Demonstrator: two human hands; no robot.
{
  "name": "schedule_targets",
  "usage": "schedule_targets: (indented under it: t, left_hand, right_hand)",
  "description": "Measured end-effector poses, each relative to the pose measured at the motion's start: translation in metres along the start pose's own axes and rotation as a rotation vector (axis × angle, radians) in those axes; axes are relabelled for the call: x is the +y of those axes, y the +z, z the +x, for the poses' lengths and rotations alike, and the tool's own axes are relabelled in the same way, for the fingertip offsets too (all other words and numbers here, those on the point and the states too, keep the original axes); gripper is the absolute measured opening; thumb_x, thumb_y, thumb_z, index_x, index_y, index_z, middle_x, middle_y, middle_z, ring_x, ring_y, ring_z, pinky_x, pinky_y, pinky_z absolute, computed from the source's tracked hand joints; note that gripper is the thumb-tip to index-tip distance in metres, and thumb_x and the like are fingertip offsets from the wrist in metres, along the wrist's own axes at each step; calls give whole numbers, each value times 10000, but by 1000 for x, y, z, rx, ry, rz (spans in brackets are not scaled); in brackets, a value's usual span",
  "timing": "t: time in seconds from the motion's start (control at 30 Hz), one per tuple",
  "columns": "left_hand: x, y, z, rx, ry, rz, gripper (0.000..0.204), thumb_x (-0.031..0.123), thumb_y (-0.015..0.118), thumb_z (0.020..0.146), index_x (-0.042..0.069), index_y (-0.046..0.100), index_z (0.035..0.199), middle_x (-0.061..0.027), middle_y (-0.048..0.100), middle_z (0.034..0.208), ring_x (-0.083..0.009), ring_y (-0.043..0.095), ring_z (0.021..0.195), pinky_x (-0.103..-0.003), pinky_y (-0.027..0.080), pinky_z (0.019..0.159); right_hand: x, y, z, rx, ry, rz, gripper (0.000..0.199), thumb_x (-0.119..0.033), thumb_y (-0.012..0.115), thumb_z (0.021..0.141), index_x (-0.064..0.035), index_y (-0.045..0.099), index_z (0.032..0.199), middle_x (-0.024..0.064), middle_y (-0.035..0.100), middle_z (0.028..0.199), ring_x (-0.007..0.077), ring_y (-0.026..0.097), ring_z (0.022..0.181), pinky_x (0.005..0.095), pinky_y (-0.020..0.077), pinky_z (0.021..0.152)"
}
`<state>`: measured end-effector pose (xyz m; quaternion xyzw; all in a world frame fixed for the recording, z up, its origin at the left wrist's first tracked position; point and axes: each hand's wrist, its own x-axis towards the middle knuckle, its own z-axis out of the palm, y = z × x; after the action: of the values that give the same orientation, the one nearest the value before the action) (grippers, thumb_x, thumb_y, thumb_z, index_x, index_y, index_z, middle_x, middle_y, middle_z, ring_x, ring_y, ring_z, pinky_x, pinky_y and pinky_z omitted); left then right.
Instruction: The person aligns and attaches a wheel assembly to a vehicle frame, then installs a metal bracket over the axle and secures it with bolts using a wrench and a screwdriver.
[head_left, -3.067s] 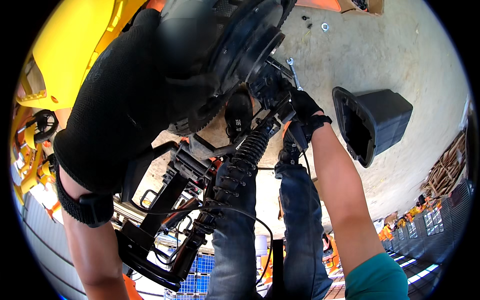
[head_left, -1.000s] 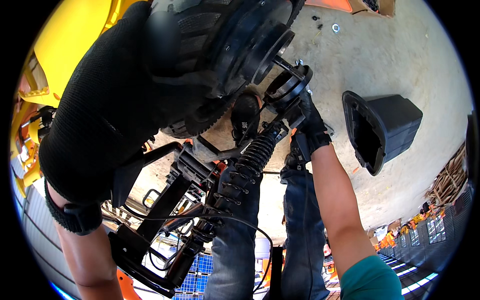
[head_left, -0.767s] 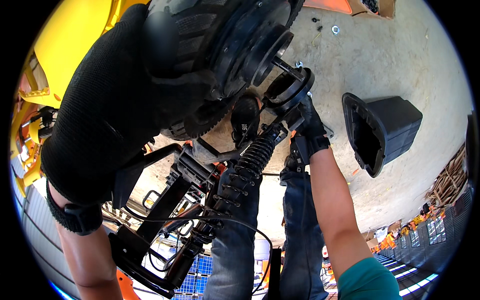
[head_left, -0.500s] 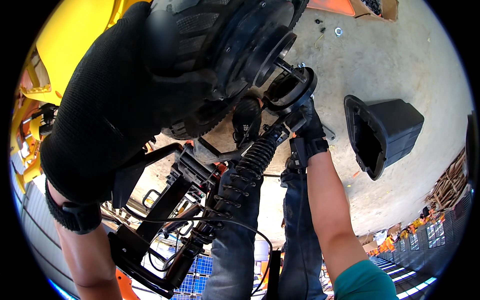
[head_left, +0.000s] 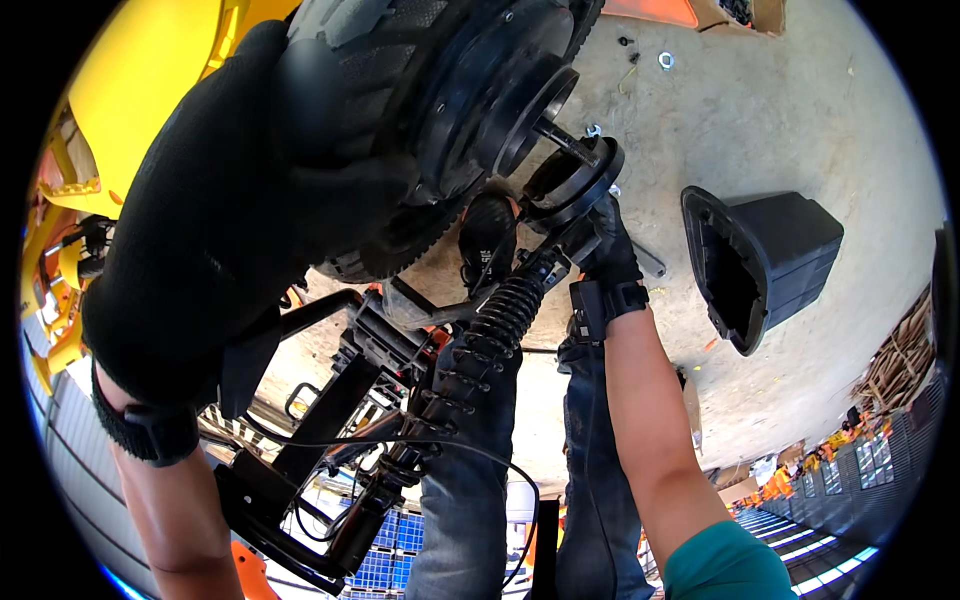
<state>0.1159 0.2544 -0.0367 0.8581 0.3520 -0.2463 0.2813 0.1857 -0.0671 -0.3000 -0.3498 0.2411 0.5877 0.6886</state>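
- you look to be working the round brake plate and the wheel against each other at the axle; whether on or off is not clear here.
- the plate sits beside the hub, a gap between them; the axle bridges it, its end overlapping the plate's ring, though you can't tell whether they touch.
- the next move seems to call for a steady wheel and the plate square to the axle.
- your left hand, in a black glove, is spread wide on the tyre side, thumb well apart from the fingers; how firmly it bears on the wheel can't be told.
- your right hand is bent in at the plate's lower edge, just beyond the coil spring; its fingertips are hidden, so you can't tell how far it is closed.
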Motion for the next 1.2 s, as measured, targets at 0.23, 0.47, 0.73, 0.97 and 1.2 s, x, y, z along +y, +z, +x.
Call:
schedule_targets:
  t: [0.23,0.47,0.73,0.97,1.2]
  left_hand:
    - [-1,0,0,10,66,41,696,280,836,770,4,493,1310,-202,653,1148,-309,674,998,-377,542,869]
    - [-8,1,-3,21,119,60,700,287,834,773,6,491,1315,-203,655,1139,-316,673,997,-380,542,867]
    - [-10,0,1,-2,52,95,694,286,823,780,-2,492,1318,-196,658,1146,-305,670,1008,-379,529,893]
    - [-3,-1,-1,-1,16,66,731,301,841,763,8,490,1334,-197,649,1180,-310,663,1036,-377,523,916]
    - [-9,1,0,-20,14,74,753,314,841,769,14,478,1357,-192,647,1189,-306,661,1045,-377,519,925]
  right_hand:
    - [-1,0,0,13,-29,-35,527,-356,550,997,-42,457,1411,112,576,1331,250,598,1151,405,508,977]
    - [-5,-4,2,-64,47,22,481,-340,574,985,-46,516,1362,112,596,1308,243,598,1153,404,514,971]
    - [-9,16,4,-10,-57,33,584,-508,582,950,-92,508,1351,94,635,1209,256,618,1103,430,534,925]
    - [-19,24,19,67,-36,-102,637,-685,489,913,-159,538,1270,79,622,1152,250,626,1029,439,535,890]
    - [-38,33,22,107,61,-114,568,-675,459,935,-162,574,1150,79,639,1074,254,633,975,444,538,865]
